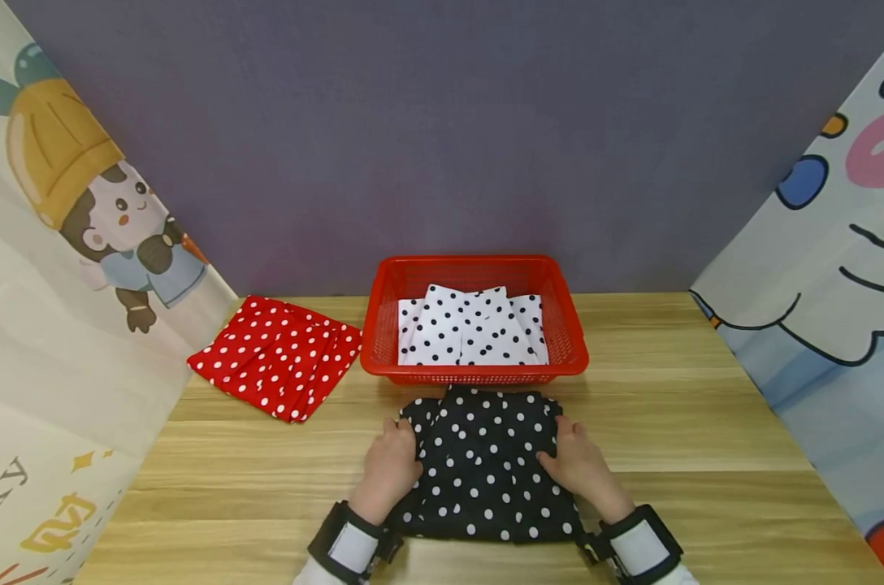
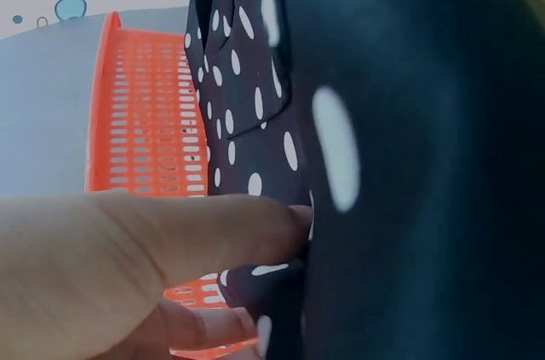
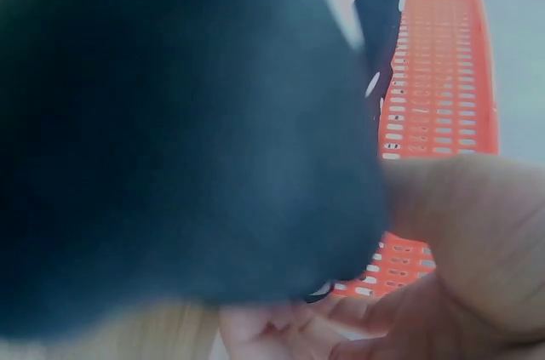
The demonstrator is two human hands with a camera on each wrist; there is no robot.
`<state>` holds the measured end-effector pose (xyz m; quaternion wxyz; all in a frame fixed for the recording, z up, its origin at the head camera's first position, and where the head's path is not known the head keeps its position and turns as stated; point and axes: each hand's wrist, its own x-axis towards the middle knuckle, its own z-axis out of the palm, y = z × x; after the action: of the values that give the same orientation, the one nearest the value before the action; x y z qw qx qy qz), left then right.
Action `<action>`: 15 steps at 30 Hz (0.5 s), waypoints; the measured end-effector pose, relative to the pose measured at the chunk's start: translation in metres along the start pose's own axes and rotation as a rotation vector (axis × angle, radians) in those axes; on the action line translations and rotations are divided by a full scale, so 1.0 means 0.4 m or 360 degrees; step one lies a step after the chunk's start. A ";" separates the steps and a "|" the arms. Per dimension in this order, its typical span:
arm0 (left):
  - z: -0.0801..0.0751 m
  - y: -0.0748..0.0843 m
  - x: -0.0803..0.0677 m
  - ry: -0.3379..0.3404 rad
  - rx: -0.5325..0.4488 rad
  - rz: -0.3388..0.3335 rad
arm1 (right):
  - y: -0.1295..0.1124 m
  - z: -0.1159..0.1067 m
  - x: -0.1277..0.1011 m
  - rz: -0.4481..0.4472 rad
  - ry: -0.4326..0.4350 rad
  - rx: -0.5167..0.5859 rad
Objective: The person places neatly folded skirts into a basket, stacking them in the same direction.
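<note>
Black spotted cloth (image 1: 493,479), folded into a rough block and held at both side edges. Judging by the grip, now at the step of taking up or steadying the folded block; next probably calls for an even pull from both sides, thumbs firm, so as not to loosen the layers along the far edge. Lies directly between the left hand (image 1: 391,463) and the right hand (image 1: 582,466), long near edge toward six o'clock, far edge toward twelve. Cannot tell whether resting fully on the table (image 1: 691,422) or partly raised.

Nearest, dark wristbands (image 1: 330,532) at seven and five o'clock from the cloth's middle. Then, at nine o'clock, the left hand, closed in a pinch on the edge, thumb against one face and fingers behind. At three o'clock, the right hand, likewise closed around the opposite edge, with fingers showing beneath in the right wrist view; fingertips partly hidden.

Farther off, at ten o'clock, a red cloth with white spots (image 1: 281,357), folded, lying on the table near the basket. At twelve, just beyond the far edge, a red plastic basket (image 1: 474,374), with a folded white spotted cloth (image 1: 478,333) inside. Farthest, also at twelve, a plain grey wall (image 1: 442,122), flanked at ten and two by cartoon-printed sheets (image 1: 18,341).
</note>
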<state>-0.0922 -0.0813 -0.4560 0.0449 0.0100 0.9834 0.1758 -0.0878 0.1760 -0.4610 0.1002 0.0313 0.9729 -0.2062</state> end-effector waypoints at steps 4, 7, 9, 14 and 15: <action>0.003 0.001 -0.002 0.0000 -0.0023 0.0038 | 0.001 0.003 -0.004 -0.0040 0.0005 0.0028; 0.004 0.000 -0.005 0.0031 -0.0012 0.0076 | 0.002 0.004 -0.004 -0.0058 -0.0001 0.0058; 0.005 -0.002 -0.007 0.0052 -0.0013 0.0103 | 0.000 0.002 -0.005 -0.0052 -0.0006 0.0086; 0.002 -0.010 -0.011 0.0052 -0.0084 0.0090 | -0.002 0.001 -0.008 -0.0041 -0.0019 0.0162; 0.000 -0.012 -0.012 0.0052 -0.0103 0.0082 | 0.000 0.003 -0.010 -0.0045 -0.0014 0.0176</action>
<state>-0.0877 -0.0861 -0.4574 0.0247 0.0310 0.9771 0.2088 -0.0837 0.1753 -0.4611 0.0997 0.0220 0.9598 -0.2613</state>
